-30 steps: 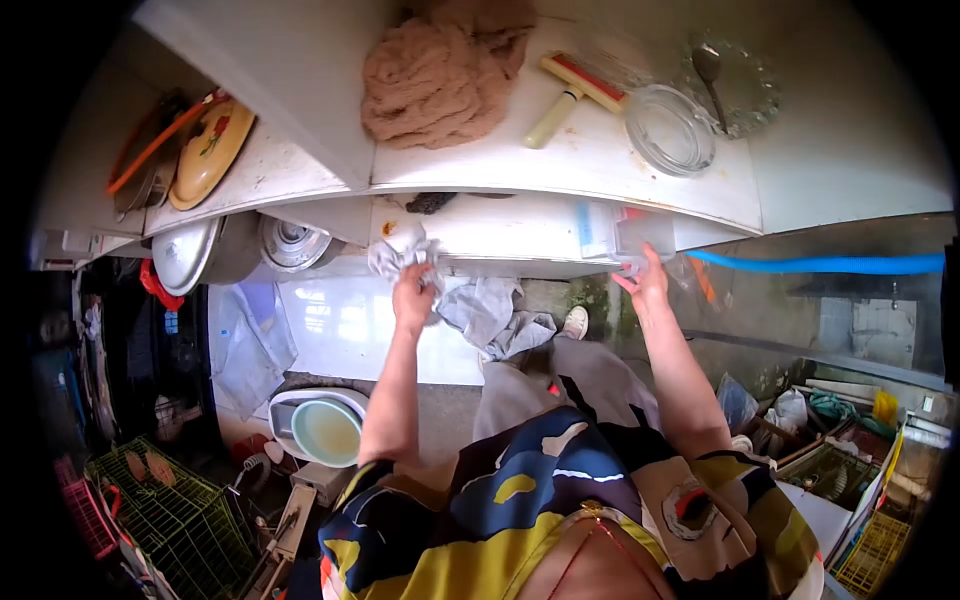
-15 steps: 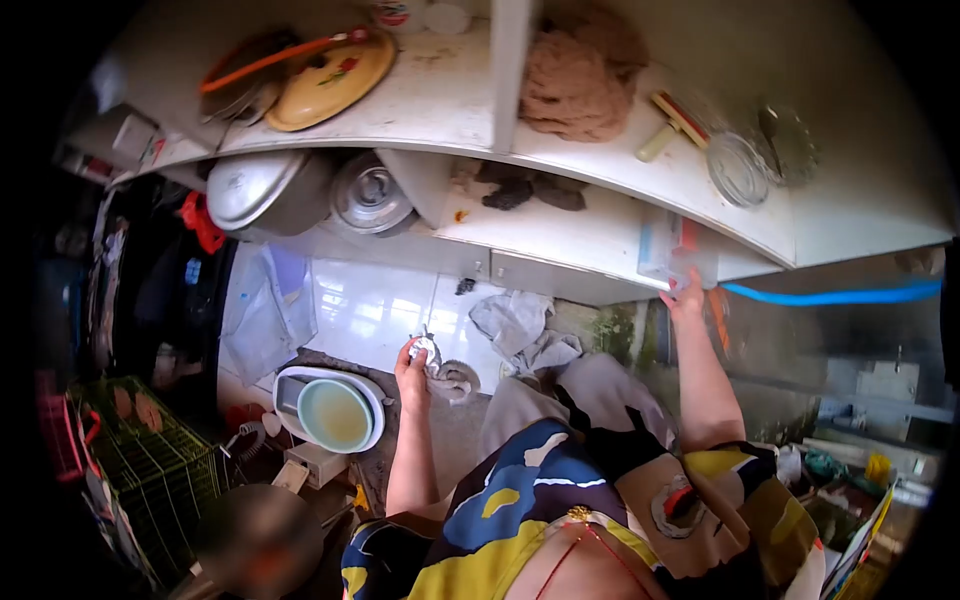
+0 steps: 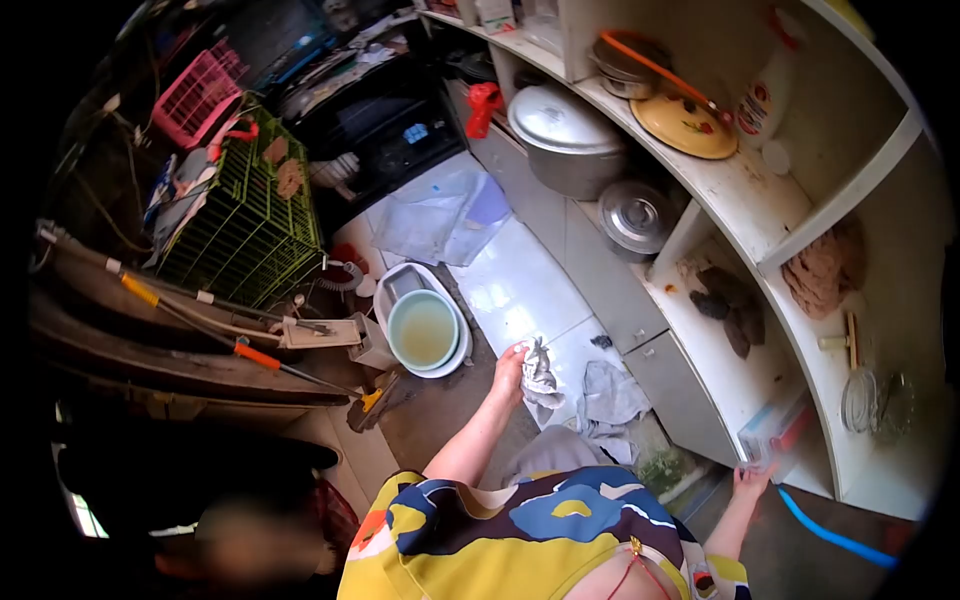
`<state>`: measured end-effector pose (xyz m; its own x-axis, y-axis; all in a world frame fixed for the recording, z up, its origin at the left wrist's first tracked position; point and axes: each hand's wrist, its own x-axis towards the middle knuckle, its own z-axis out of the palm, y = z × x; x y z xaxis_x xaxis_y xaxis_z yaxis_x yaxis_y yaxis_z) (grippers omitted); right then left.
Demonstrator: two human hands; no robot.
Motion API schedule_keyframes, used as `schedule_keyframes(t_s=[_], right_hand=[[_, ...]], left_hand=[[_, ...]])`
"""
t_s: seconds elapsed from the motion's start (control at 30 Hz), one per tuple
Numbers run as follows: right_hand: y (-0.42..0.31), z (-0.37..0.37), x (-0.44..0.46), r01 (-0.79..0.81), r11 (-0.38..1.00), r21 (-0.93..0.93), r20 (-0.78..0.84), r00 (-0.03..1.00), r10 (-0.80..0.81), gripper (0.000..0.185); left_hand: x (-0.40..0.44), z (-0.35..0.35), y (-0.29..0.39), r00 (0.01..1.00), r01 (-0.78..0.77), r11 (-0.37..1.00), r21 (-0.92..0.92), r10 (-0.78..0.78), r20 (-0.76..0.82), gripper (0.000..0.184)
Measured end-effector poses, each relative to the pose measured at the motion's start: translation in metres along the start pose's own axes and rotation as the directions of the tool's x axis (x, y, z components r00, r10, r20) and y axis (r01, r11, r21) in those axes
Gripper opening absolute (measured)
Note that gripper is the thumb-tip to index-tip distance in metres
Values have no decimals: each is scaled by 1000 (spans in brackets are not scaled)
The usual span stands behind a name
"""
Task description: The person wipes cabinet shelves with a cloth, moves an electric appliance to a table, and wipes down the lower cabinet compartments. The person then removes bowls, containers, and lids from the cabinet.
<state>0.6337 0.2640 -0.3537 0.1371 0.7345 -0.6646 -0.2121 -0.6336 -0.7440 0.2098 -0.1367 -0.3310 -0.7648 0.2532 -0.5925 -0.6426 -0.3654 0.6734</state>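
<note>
My left hand (image 3: 510, 372) is closed on a crumpled grey-white cloth (image 3: 540, 376), which hangs over the white tiled floor. Out to the right, my right hand (image 3: 752, 482) has its fingers against the near end of a clear plastic box (image 3: 768, 432) on the lower shelf. Red and blue show through that box. Another grey cloth (image 3: 612, 396) lies on the floor below the cabinet doors. Dark rags (image 3: 738, 312) rest on the lower shelf beyond the box.
A green basin (image 3: 423, 330) of cloudy water stands in a white tub. Left of it are a green wire cage (image 3: 250, 215) and long-handled tools. Pots (image 3: 570, 145) fill the lower cabinet. A person (image 3: 260, 535) is at lower left. A blue hose (image 3: 835, 535) lies at lower right.
The view has swung left, bringing the cage and a person into sight. My left hand has moved away from the shelf with its cloth. My right hand stays at the plastic box.
</note>
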Motion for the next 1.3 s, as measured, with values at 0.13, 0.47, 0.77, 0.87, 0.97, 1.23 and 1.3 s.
schedule_keyframes(t_s=[0.13, 0.47, 0.77, 0.87, 0.97, 1.23, 1.3], right_hand=[[34, -31, -9, 38, 994, 99, 106, 993, -48, 57], [23, 111, -180, 386, 844, -372, 761, 647, 39, 30], [26, 162, -262, -66, 994, -85, 959, 267, 100, 65], [25, 171, -265, -100, 992, -79, 940, 325, 108, 65], [31, 206, -270, 4, 993, -120, 937, 331, 112, 63], [54, 349, -322, 130, 992, -5, 962, 270, -30, 63], [59, 370, -324, 114, 992, 49, 956, 282, -79, 64]], left_hand=[[-4, 10, 4, 977, 145, 955, -259, -96, 193, 30], [-117, 163, 65, 682, 449, 862, -233, -162, 713, 53], [-154, 202, 23, 377, -34, 960, 279, -246, 893, 81], [-124, 207, 39, 321, -251, 888, 386, -300, 898, 94], [-69, 195, 54, 229, -551, 742, 382, -307, 924, 92], [14, 159, 147, 718, -4, 949, 315, -217, 662, 61], [26, 157, 151, 627, 276, 945, 175, -315, 713, 53]])
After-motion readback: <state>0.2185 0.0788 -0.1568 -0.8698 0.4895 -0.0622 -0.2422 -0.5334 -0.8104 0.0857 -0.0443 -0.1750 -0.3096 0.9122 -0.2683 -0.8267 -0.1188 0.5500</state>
